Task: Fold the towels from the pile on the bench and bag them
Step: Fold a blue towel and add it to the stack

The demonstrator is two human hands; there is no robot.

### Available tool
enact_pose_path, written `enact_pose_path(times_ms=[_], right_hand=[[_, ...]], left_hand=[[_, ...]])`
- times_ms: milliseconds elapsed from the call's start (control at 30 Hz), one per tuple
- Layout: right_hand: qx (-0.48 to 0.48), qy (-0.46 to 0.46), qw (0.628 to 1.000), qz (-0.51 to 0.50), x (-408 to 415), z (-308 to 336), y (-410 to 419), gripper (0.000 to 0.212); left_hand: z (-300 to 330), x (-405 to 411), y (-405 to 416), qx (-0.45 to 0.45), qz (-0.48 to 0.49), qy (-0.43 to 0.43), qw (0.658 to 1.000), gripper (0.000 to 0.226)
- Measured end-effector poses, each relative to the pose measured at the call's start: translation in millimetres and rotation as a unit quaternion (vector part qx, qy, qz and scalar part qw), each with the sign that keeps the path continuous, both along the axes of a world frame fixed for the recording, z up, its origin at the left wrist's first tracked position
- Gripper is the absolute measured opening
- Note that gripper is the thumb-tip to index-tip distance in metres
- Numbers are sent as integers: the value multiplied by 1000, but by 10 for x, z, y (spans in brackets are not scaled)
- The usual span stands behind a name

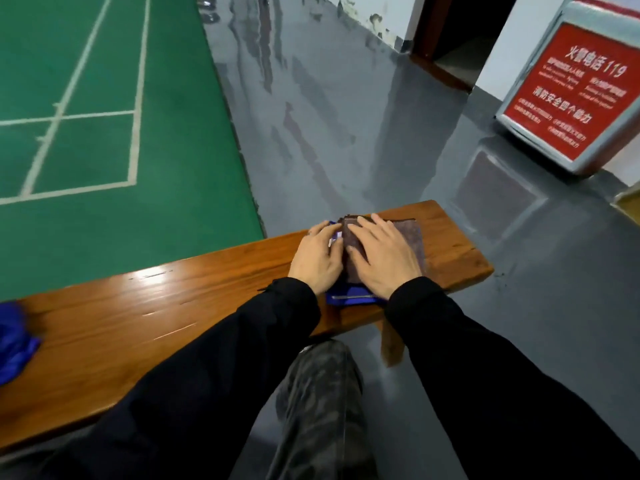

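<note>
A folded brown towel [412, 239] lies on the right end of the wooden bench [194, 303], on top of a blue cloth or bag [349, 296] whose edges stick out at the near and left sides. My right hand [384, 258] lies flat on the brown towel with fingers spread. My left hand [317, 256] rests beside it on the towel's left edge, over the blue fabric. Whether its fingers pinch anything is hidden. More blue fabric [14, 341] is heaped at the bench's far left.
The bench stands on a grey floor [346, 116], with a green court [86, 116] marked by white lines to the left. A red fire-safety sign box [568, 95] stands at the right by a doorway. My knee [318, 393] is under the bench's near edge.
</note>
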State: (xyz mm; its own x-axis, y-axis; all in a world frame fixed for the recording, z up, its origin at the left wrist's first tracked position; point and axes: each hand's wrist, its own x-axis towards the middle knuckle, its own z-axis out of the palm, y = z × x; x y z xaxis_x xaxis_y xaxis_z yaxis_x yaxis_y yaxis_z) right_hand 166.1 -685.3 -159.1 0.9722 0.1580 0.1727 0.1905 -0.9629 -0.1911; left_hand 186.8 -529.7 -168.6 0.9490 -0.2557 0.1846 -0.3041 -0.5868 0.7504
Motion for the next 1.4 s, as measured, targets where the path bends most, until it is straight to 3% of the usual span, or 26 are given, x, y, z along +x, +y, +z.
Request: enact_pose_path(times_ms=[167, 367, 433, 500, 567, 633, 700, 833, 900, 1000, 1100, 1167, 1300, 1333, 1400], right_hand=[[80, -23, 994, 76, -131, 236, 789, 36], [133, -7, 967, 215, -433, 310, 2294, 22], [139, 9, 955, 263, -575, 298, 2767, 21], [145, 19, 941, 305, -729, 296, 3204, 19], [142, 28, 931, 334, -877, 283, 3528, 18], [137, 31, 923, 358, -991, 264, 3726, 17], [123, 38, 918, 374, -1062, 258, 3845, 19], [91, 59, 920, 376, -1111, 253, 3866, 22], [87, 63, 922, 372, -1093, 259, 3815, 22], [98, 58, 925, 362, -1039, 295, 3762, 20], [192, 57, 922, 332, -1028, 416, 3785, 24], [315, 83, 895, 304, -1053, 563, 3833, 32], [528, 282, 744, 296, -1149, 832, 3912, 77], [550, 297, 728, 280, -1147, 860, 3908, 81], [561, 238, 758, 231, -1065, 859, 3830, 72]], left_hand=[[154, -436, 667, -116, 129, -26, 984, 27], [21, -1129, 2264, -111, 279, -15, 954, 23], [-25, -1396, 2869, -63, 347, -40, 935, 21], [0, -1676, 3450, 61, 413, -94, 904, 25], [69, -1890, 3952, 210, 473, -140, 844, 35], [150, -1995, 4344, 265, 532, -110, 797, 48], [251, -2009, 4651, 263, 575, -39, 774, 60], [284, -1943, 4946, 367, 541, -7, 756, 34], [272, -1924, 4955, 365, 541, -45, 756, 24], [336, -1908, 4837, 285, 545, -162, 772, 18], [627, -1864, 4546, 102, 478, -244, 837, 13], [881, -1810, 4292, -31, 426, -229, 875, 11], [1180, -1637, 3875, -141, 312, -165, 925, 22], [1202, -1602, 3795, -157, 284, -134, 936, 26], [1216, -1540, 3658, -194, 232, -74, 950, 42]])
